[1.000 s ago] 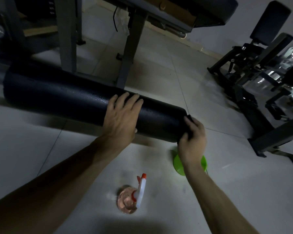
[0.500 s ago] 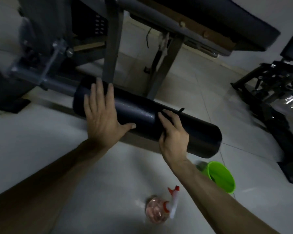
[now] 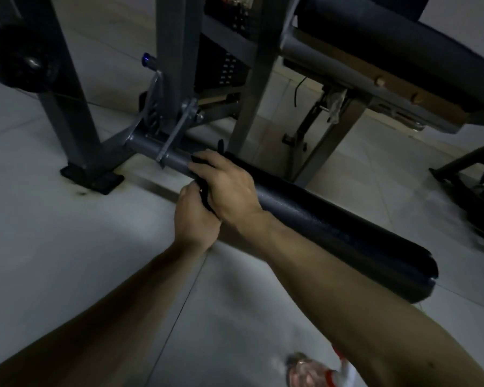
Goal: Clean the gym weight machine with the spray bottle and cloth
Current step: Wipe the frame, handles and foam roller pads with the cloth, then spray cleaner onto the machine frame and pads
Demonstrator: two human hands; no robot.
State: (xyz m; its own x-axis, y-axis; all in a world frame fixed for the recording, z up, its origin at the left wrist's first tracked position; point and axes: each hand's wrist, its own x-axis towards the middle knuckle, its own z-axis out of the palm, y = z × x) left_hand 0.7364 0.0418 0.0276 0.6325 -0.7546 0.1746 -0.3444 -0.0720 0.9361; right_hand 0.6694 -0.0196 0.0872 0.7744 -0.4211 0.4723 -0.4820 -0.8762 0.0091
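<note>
The weight machine's long black roller pad [image 3: 333, 227] runs from the centre to the lower right, on a grey steel bar [image 3: 168, 155]. My right hand [image 3: 229, 188] lies over the pad's left end, its fingers curled round a black cloth [image 3: 204, 198] wrapped there. My left hand [image 3: 196, 219] is just below and grips the same cloth from underneath, thumb against it. The spray bottle [image 3: 305, 372], pinkish with a white and red head, lies on the floor at the bottom edge, partly hidden by my right forearm.
Grey frame uprights [image 3: 176, 65] and a black rubber foot [image 3: 92, 177] stand behind the bar. A padded bench [image 3: 403, 51] overhangs at the upper right, and another machine's base [image 3: 472, 177] sits at the right. The floor is pale tile [image 3: 53, 261].
Both hands slid left along the pad to its inner end. My left hand went from flat on top to gripping underneath. The view shifted left and the green bucket left the frame.
</note>
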